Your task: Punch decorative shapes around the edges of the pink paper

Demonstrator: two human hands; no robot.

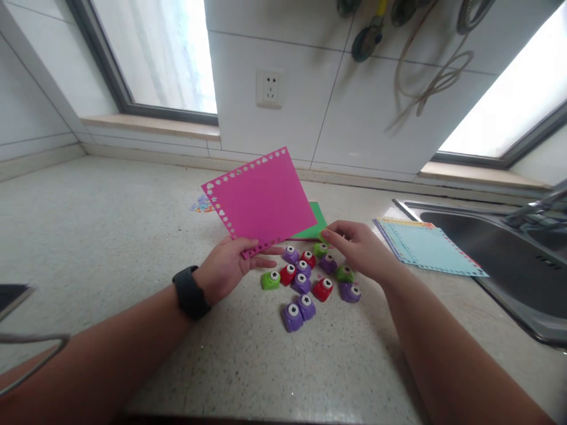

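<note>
Thumb against splayed fingers, the left hand pinches a pink sheet, three edges pierced with hearts and flowers, at eleven o'clock from clustered punches; the right hand, at two, curls its fingers round a green object.

I count thirteen paper punches on the bench: seven purple punches, three red punches and three green punches. Besides those, I see two hands, one pink sheet, one black wristwatch, one wall socket and two windows.
</note>
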